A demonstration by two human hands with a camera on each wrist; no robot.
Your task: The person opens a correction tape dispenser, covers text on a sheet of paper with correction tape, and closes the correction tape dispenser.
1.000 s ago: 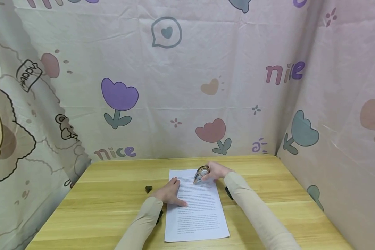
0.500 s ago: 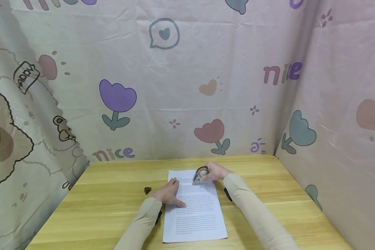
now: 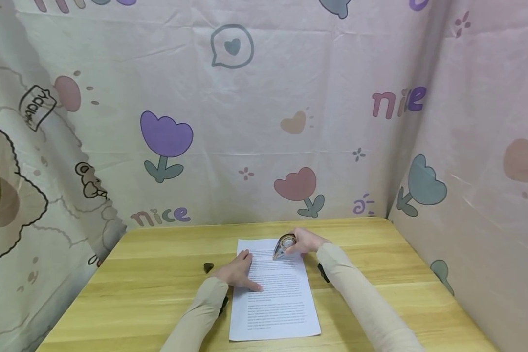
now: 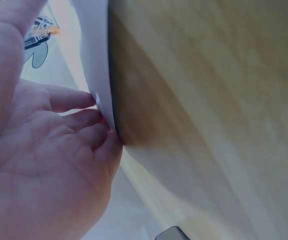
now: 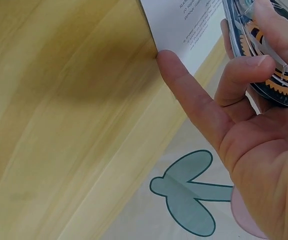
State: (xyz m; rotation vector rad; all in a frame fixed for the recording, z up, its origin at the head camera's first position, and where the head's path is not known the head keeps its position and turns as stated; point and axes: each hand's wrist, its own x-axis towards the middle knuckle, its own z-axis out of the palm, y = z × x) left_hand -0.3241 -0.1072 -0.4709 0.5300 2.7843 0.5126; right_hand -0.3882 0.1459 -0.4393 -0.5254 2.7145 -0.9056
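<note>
A white sheet of printed paper (image 3: 276, 313) lies upright on the wooden table before me. My left hand (image 3: 237, 272) rests on its left edge with thumb and fingers spread; in the left wrist view the fingertips (image 4: 100, 107) touch the paper. Near the top of the page, my right hand (image 3: 305, 241) grips a correction tape (image 3: 284, 245) between thumb and fingers, its tip angled down at the text lines. Orange gears show through the clear case of the correction tape (image 5: 249, 42) in the right wrist view, where the little finger (image 5: 176, 67) stretches to the paper's edge.
A small black cap-like piece (image 3: 209, 267) lies on the table (image 3: 158, 283) left of the left hand. Behind the table hangs a patterned curtain (image 3: 229, 122), which also runs down both sides.
The correction tape has shifted very slightly to the right along the text in the last half second, with the right hand. The left hand and the paper stay in place.
</note>
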